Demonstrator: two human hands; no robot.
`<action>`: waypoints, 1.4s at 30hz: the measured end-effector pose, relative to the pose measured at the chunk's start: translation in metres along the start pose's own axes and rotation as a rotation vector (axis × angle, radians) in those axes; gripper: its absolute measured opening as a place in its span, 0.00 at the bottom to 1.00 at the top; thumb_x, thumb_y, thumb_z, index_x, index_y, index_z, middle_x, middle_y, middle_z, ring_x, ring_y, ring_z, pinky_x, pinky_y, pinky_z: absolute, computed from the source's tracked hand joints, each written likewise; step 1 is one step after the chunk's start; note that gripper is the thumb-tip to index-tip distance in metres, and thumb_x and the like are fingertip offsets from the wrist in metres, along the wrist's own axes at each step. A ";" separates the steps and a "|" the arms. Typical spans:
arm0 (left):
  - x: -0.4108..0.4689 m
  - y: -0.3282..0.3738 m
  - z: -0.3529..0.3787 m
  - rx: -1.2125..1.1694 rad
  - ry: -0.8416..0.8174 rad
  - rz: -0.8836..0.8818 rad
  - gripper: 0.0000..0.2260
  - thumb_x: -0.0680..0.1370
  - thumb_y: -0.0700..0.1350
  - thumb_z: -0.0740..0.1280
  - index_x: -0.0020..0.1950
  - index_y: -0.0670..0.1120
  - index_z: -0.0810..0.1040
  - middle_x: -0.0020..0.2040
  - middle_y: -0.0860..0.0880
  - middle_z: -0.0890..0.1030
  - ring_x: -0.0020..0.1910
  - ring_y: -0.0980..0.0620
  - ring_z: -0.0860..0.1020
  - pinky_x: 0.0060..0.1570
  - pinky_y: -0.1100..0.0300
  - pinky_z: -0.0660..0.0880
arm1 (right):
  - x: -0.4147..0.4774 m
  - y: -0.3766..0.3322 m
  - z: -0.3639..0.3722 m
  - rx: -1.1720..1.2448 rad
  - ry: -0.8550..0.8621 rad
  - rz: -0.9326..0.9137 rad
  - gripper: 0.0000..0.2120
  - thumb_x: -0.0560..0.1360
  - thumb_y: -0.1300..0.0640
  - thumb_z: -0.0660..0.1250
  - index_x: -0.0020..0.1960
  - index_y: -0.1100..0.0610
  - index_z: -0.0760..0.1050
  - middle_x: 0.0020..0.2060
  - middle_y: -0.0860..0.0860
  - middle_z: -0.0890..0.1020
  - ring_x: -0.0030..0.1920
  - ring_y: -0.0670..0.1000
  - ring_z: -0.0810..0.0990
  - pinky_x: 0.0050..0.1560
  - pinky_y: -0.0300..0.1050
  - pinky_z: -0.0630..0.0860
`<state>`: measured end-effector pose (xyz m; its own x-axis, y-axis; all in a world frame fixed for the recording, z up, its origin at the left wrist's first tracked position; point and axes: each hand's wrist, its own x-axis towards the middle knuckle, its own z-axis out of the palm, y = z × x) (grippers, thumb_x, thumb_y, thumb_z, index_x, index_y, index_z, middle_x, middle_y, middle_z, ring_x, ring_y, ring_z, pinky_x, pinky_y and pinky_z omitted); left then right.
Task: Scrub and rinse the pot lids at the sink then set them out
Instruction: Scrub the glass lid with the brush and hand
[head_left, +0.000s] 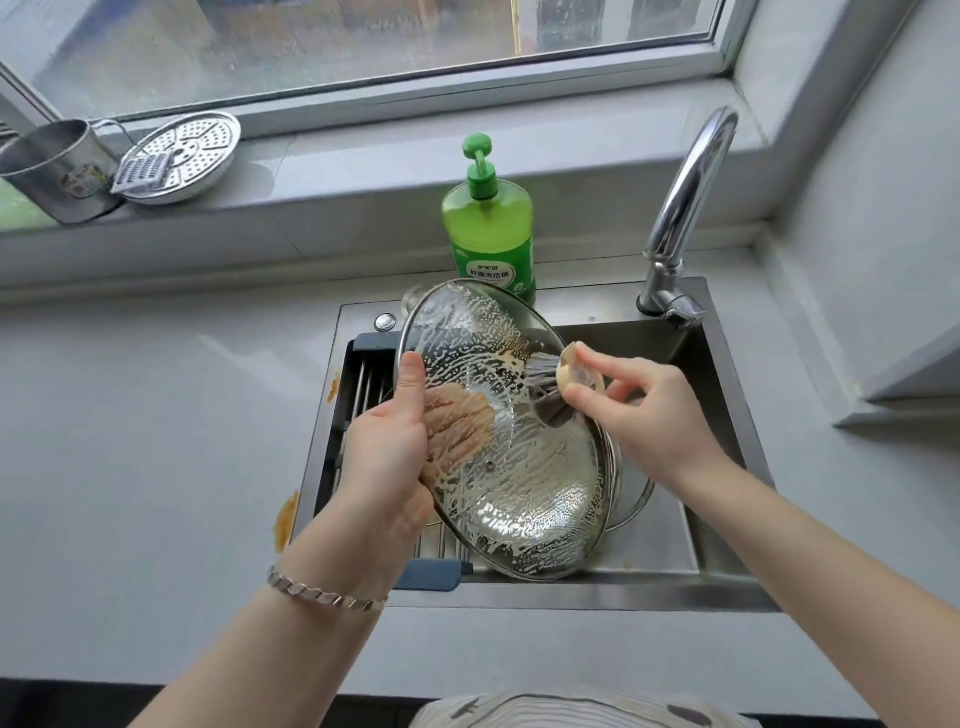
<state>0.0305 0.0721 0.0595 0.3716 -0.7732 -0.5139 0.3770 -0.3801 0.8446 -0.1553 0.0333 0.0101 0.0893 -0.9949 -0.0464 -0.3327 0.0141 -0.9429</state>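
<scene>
A large glass pot lid (524, 467) with a metal rim is held tilted over the steel sink (722, 447), its surface streaked with soap foam. My left hand (387, 457) grips its left edge, thumb on top and fingers showing through the glass. My right hand (639, 402) holds a round scrub brush (576, 375) with a pale wooden head, its dark bristles pressed against the lid. A second lid (636, 493) peeks out from behind the first one, low in the basin.
A green dish soap bottle (488, 228) stands behind the sink, the chrome faucet (680, 218) at its right. A roll-up drying rack (363, 384) covers the sink's left side. On the windowsill sit a metal cup (57, 171) and a perforated steamer plate (182, 156). Brown stains mark the counter (156, 441).
</scene>
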 end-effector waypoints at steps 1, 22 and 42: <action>0.000 -0.001 0.000 0.006 -0.003 -0.008 0.19 0.75 0.56 0.64 0.39 0.40 0.79 0.31 0.43 0.83 0.28 0.49 0.82 0.24 0.59 0.77 | 0.005 0.001 -0.002 -0.031 0.005 0.064 0.16 0.69 0.46 0.71 0.56 0.38 0.77 0.25 0.44 0.68 0.27 0.42 0.65 0.32 0.34 0.64; 0.018 -0.002 -0.020 0.143 -0.188 -0.302 0.22 0.73 0.60 0.64 0.46 0.39 0.78 0.40 0.40 0.85 0.36 0.44 0.84 0.28 0.56 0.79 | -0.006 0.008 0.001 0.100 -0.218 0.352 0.04 0.68 0.56 0.74 0.40 0.56 0.80 0.32 0.49 0.82 0.34 0.47 0.77 0.36 0.40 0.70; 0.066 0.046 -0.002 0.022 -0.536 -0.409 0.27 0.72 0.49 0.65 0.66 0.35 0.70 0.60 0.34 0.78 0.54 0.41 0.80 0.48 0.51 0.80 | -0.011 -0.011 0.009 0.245 0.056 0.382 0.09 0.73 0.62 0.67 0.34 0.58 0.77 0.23 0.51 0.77 0.21 0.42 0.71 0.29 0.39 0.69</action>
<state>0.0736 0.0046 0.0638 -0.2722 -0.7075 -0.6522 0.3785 -0.7019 0.6034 -0.1440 0.0446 0.0175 -0.0498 -0.9177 -0.3942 -0.0993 0.3973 -0.9123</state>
